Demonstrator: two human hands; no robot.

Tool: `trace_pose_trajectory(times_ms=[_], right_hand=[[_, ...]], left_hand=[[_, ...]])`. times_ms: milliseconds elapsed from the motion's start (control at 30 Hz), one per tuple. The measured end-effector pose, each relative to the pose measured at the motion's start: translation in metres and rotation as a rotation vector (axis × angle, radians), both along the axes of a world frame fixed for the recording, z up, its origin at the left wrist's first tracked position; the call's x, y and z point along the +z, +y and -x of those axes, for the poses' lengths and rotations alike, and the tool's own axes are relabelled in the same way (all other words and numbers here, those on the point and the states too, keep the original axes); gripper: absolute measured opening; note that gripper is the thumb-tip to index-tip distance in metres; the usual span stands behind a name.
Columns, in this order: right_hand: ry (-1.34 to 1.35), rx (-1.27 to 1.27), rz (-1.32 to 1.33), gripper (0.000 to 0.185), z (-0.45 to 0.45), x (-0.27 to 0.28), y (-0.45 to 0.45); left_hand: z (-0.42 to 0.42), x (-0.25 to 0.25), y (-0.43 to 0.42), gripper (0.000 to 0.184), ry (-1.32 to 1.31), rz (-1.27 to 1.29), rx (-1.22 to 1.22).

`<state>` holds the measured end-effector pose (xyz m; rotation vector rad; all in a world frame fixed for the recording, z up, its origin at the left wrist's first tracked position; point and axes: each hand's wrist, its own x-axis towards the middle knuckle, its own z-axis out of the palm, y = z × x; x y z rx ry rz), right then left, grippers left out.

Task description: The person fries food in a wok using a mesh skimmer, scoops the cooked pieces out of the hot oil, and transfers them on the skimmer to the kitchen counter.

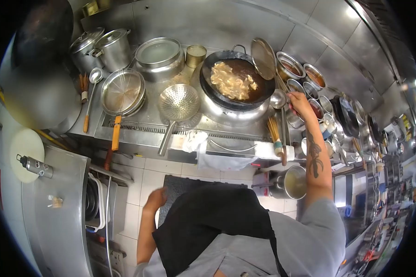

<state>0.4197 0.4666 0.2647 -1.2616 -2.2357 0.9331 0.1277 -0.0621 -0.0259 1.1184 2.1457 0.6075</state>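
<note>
A black wok (209,87) sits on the stove, with dark liquid and pale fried food (231,81) in it. My right hand (300,103) is closed round the handle of a round strainer (263,58), whose disc stands tilted at the wok's right rim. A ladle (278,99) lies just left of that hand. My left hand (157,198) hangs low beside the black apron, away from the counter; its fingers look curled but are too small and blurred to read.
A perforated scoop (179,102) and stacked strainers (123,92) lie left of the wok. Lidded pots (113,50) stand at the back left, sauce bowls (290,65) at the right. A bamboo brush (274,131) lies near the front edge. Below stands a metal bucket (294,182).
</note>
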Motion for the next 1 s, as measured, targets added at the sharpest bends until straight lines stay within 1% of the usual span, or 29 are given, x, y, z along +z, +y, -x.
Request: trace_pose_trajectory(times_ms=[67, 100, 133, 167, 200, 267, 300, 333, 367, 400, 467, 500, 533, 600, 633, 667, 733, 800, 833, 867, 900, 933, 967, 1000], right_hand=[[-0.005, -0.119, 0.163, 0.022, -0.011, -0.008, 0.006], [-0.001, -0.118, 0.157, 0.022, -0.018, -0.015, 0.01], [0.044, -0.149, 0.227, 0.021, -0.026, -0.024, 0.015], [0.09, -0.178, 0.298, 0.019, -0.03, -0.028, 0.016], [0.095, -0.177, 0.292, 0.019, -0.033, -0.029, 0.012], [0.166, -0.21, 0.479, 0.019, -0.035, -0.027, -0.003], [0.173, -0.211, 0.475, 0.019, -0.039, -0.032, -0.004], [0.252, -0.195, 0.604, 0.018, -0.044, -0.039, -0.002], [0.33, -0.178, 0.734, 0.016, -0.047, -0.045, -0.001], [0.335, -0.177, 0.732, 0.016, -0.048, -0.049, -0.003], [0.409, -0.144, 0.904, 0.016, -0.049, -0.055, -0.006], [0.419, -0.148, 0.941, 0.016, -0.045, -0.053, -0.014], [0.423, -0.142, 0.939, 0.016, -0.042, -0.06, -0.013], [0.461, -0.08, 1.113, 0.015, -0.034, -0.079, -0.006], [0.492, -0.051, 1.176, 0.016, -0.025, -0.078, -0.014], [0.492, -0.045, 1.173, 0.016, -0.019, -0.087, -0.014], [0.661, -0.009, 1.288, 0.017, -0.003, -0.118, -0.001], [0.667, 0.002, 1.303, 0.015, 0.015, -0.138, 0.012], [0.69, 0.021, 1.307, 0.014, 0.025, -0.143, 0.013], [0.715, 0.042, 1.31, 0.012, 0.035, -0.144, 0.013], [0.726, 0.069, 1.312, 0.009, 0.042, -0.142, 0.012], [0.729, 0.081, 1.307, 0.009, 0.048, -0.142, 0.013], [0.752, 0.064, 1.305, 0.008, 0.053, -0.143, 0.014], [0.773, 0.045, 1.303, 0.007, 0.057, -0.145, 0.016]], left_hand=[[0.003, -0.095, -0.046, 0.042, -0.024, 0.163, -0.021], [-0.003, -0.14, -0.076, 0.041, -0.101, 0.22, 0.027], [-0.007, -0.164, -0.091, 0.039, -0.179, 0.276, 0.073], [-0.024, -0.123, -0.101, 0.039, -0.362, 0.218, 0.226], [-0.044, -0.06, -0.105, 0.039, -0.544, 0.158, 0.378], [-0.042, -0.07, -0.113, 0.039, -0.566, 0.145, 0.41], [-0.066, -0.107, -0.191, 0.039, -0.593, 0.137, 0.443], [-0.074, -0.123, -0.22, 0.039, -0.621, 0.13, 0.475], [-0.073, -0.129, -0.229, 0.039, -0.65, 0.123, 0.509], [-0.076, -0.133, -0.226, 0.039, -0.678, 0.117, 0.543], [-0.073, -0.137, -0.224, 0.039, -0.734, 0.103, 0.613], [-0.072, -0.138, -0.221, 0.039, -0.762, 0.094, 0.649], [-0.069, -0.135, -0.206, 0.039, -0.792, 0.085, 0.686], [-0.043, -0.125, -0.154, 0.039, -0.854, 0.065, 0.761], [-0.036, -0.123, -0.142, 0.039, -0.885, 0.054, 0.797], [-0.031, -0.12, -0.139, 0.039, -0.918, 0.044, 0.833], [-0.033, -0.12, -0.133, 0.039, -0.953, 0.024, 0.873], [-0.026, -0.128, -0.133, 0.045, -0.623, 0.116, 0.708], [-0.023, -0.138, -0.137, 0.046, -0.671, 0.098, 0.748], [-0.016, -0.17, -0.157, 0.046, -0.667, 0.087, 0.752], [-0.015, -0.198, -0.17, 0.046, -0.638, -0.006, 0.559], [-0.01, -0.187, -0.17, 0.046, -0.604, -0.094, 0.365], [-0.013, -0.179, -0.166, 0.045, -0.745, 0.098, 0.718], [-0.022, -0.159, -0.163, 0.045, -0.743, 0.092, 0.718]])
